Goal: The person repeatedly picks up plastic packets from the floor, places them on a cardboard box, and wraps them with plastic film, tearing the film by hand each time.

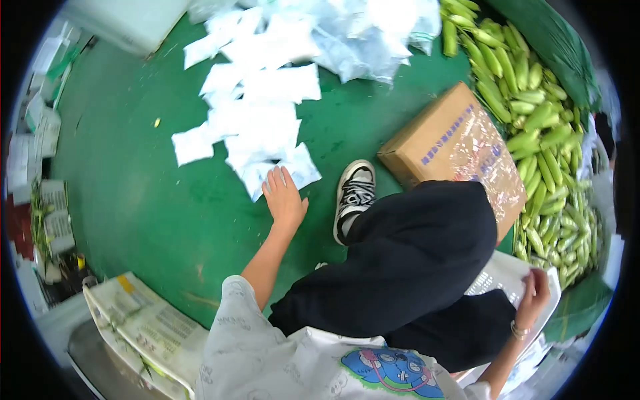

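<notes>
My left hand reaches down over the green floor, fingers stretched out, its fingertips at the lower edge of a spread of white packets. Nothing shows in its grip. At the right, my right hand, with a bracelet at the wrist, hangs beside a white perforated crate. Its fingers are curled and blurred, and whether they hold anything cannot be made out. The packets lie flat and overlap one another.
A taped cardboard box stands right of my shoe. Beyond it lies a heap of green corn-like vegetables. Clear plastic bags are at the top. A white foam box sits upper left, a white crate lower left.
</notes>
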The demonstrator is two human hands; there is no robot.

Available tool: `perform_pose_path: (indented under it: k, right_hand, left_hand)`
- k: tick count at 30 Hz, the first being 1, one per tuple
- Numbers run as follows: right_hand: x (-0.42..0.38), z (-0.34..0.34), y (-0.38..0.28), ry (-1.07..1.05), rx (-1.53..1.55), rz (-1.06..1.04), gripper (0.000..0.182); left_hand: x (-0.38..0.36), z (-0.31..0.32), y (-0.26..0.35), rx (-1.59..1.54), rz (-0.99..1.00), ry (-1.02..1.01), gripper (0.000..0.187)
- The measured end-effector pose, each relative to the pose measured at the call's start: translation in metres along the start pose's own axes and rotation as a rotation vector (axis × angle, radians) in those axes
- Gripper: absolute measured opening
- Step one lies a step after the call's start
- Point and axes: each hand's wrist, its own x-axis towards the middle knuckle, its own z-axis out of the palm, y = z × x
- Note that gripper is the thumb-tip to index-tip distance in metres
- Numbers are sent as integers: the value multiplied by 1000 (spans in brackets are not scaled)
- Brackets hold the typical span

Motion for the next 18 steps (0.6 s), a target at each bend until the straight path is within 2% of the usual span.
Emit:
perform_pose_path:
  k: [2,3,4,5,6,7,8,9,10,11,12,13,14,16,18]
  right_hand:
    - [5,31,-3,-95,-28,-47,14]
    - [9,41,-27,-151,-10,-14,15]
    - [13,47,-25,-215,-42,-73,16]
    - [19,52,-30,-265,61,-54,16]
    - [21,53,-21,-288,5,-142,16]
    - [21,61,-7,-336,-30,-120,15]
    - [19,64,6,-401,-51,-117,14]
    - [13,66,16,-368,-42,-78,14]
    - [13,66,24,-385,-72,-164,15]
    - [17,66,30,-405,-99,-261,16]
    - [20,63,35,-392,-80,-255,16]
    - [19,60,40,-451,-137,-279,18]
    - [23,58,51,-490,-194,-311,20]
    - [35,66,70,-502,-182,-297,25]
    - [47,77,76,-598,-319,-258,29]
  left_hand:
    - [28,85,-29,126,37,139,81]
    - [31,87,-36,237,146,242,40]
    - [36,90,-44,110,170,303,37]
    - [42,97,-56,35,217,300,36]
    - [48,102,-65,-40,265,293,35]
    - [53,107,-75,-115,312,284,35]
    - [71,111,-84,120,217,168,47]
    - [75,97,-90,103,171,-8,48]
    - [76,77,-92,-19,116,-259,49]
    - [77,52,-95,-242,2,-539,50]
    - [69,14,-86,-509,-167,-794,51]
    - [48,-33,-73,-695,-301,-924,52]
    - [26,-78,-59,-807,-365,-960,53]
    - [2,-154,-36,-868,-340,-862,55]
    - [26,-193,-56,-741,-74,-625,61]
